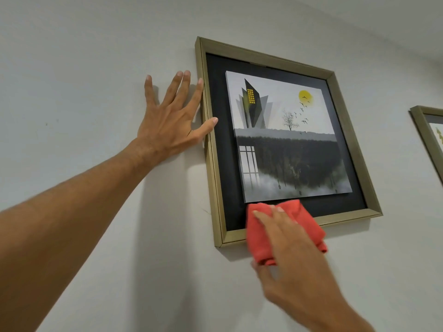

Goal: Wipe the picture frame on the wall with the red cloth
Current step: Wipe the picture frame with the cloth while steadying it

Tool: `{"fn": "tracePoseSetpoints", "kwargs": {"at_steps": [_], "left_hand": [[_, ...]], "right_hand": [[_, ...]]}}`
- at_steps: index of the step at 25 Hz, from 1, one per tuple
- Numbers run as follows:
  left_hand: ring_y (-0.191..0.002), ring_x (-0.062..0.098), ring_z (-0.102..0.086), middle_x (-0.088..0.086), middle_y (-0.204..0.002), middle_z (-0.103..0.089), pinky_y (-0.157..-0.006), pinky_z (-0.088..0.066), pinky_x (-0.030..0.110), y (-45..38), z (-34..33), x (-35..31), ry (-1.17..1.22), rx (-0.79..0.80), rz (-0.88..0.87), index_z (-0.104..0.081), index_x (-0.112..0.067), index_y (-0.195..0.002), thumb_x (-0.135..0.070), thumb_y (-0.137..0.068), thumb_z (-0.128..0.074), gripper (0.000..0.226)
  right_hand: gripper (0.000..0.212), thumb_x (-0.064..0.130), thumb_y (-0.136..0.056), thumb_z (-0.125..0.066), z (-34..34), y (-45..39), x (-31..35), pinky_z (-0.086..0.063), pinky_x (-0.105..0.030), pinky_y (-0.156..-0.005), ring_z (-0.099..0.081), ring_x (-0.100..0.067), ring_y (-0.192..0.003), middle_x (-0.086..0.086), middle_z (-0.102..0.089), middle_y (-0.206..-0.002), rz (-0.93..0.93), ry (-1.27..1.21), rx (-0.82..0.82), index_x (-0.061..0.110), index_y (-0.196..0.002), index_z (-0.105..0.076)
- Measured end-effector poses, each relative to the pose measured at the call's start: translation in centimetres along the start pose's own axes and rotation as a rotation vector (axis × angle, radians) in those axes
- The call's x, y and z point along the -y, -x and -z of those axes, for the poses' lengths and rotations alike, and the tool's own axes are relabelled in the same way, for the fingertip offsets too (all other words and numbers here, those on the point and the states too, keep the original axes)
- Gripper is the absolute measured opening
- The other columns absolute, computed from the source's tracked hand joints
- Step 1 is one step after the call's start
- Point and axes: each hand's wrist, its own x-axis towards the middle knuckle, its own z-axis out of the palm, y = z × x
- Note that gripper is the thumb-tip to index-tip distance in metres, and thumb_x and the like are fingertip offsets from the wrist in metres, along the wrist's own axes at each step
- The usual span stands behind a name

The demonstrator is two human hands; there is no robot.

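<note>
The fingers [271, 218] of the right hand [287, 238] are laid nearly flat over the red cloth [259, 238], with the thumb seemingly tucked under its lower fold, so the bunched cloth is pinched and pressed at once. The hand is blurred, so the exact grip cannot be made out. The cloth is held against the bottom rail of the picture frame [345, 130], left of that rail's middle, overlapping the dark mat above it and the wall [84, 68] below it.

The left hand [170, 125] is spread wide open and nothing is gripped by it: the palm is flattened on the wall just beside the frame's left rail, with the index fingertip touching that rail and the thumb hooked over its front edge. The frame appears to be steadied this way.

The step in hand is judged to be wiping the bottom rail. It would best be done with light, even pressure directed along the rail rather than upward, so the frame is not lifted off its hanger. The brace at the left rail should be kept firm, and the inner lip, where dust probably collects, should be followed with a folded edge.

A second frame [426, 137] is partly seen well to the right of the picture frame.
</note>
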Motion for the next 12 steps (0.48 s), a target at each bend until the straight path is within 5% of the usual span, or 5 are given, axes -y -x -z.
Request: {"fn": "tracePoseSetpoints", "kwargs": {"at_steps": [3,5,7,9,12], "left_hand": [[-0.163,0.025,0.001,0.012,-0.175,0.0,-0.125,0.0,0.071,0.5,0.2,-0.1,0.045,-0.032,-0.022,-0.004,-0.024,-0.164,-0.075,-0.092,-0.012,0.089],[-0.163,0.025,-0.004,0.012,-0.175,-0.006,-0.129,-0.004,0.064,0.7,0.6,-0.2,0.132,-0.065,-0.037,-0.009,-0.024,-0.164,-0.07,-0.094,-0.015,0.084],[-0.162,0.024,-0.008,0.011,-0.174,-0.013,-0.132,-0.009,0.055,1.0,1.1,-0.2,0.321,-0.084,-0.025,-0.015,-0.02,-0.163,-0.061,-0.097,-0.023,0.078],[-0.162,0.024,-0.014,0.012,-0.173,-0.02,-0.132,-0.015,0.047,2.2,1.9,-0.8,0.559,-0.116,0.039,-0.024,-0.016,-0.161,-0.049,-0.1,-0.033,0.07],[-0.157,0.02,-0.028,0.01,-0.166,-0.037,-0.131,-0.021,0.039,6.7,3.7,-2.9,0.872,-0.136,0.231,-0.041,-0.013,-0.154,-0.04,-0.101,-0.035,0.059]], "right_hand": [[0.077,0.025,-0.096,-0.05,-0.4,-0.6,2.8,0.009,-0.02,-0.123,-0.001,-0.002,-0.156,0.016,-0.007,-0.17,0.138,-0.075,0.013,0.045,-0.157,-0.006],[0.066,0.019,-0.099,-0.051,1.0,-0.9,3.2,-0.022,-0.026,-0.126,-0.029,-0.004,-0.149,0.019,-0.033,-0.162,0.126,-0.358,0.004,0.048,-0.152,-0.026],[0.05,0.019,-0.101,-0.056,2.5,-0.5,3.1,-0.05,-0.022,-0.103,-0.055,-0.005,-0.126,0.014,-0.054,-0.141,0.106,-0.711,-0.077,0.048,-0.141,-0.046],[0.035,0.028,-0.099,-0.058,3.9,0.3,3.2,-0.054,-0.016,-0.091,-0.062,-0.005,-0.114,0.007,-0.058,-0.129,0.056,-0.929,-0.194,0.044,-0.13,-0.06],[0.028,0.035,-0.094,-0.058,5.1,1.6,3.4,-0.059,-0.025,-0.091,-0.07,-0.008,-0.108,0.0,-0.073,-0.117,-0.055,-1.253,-0.171,0.034,-0.12,-0.07]]}}
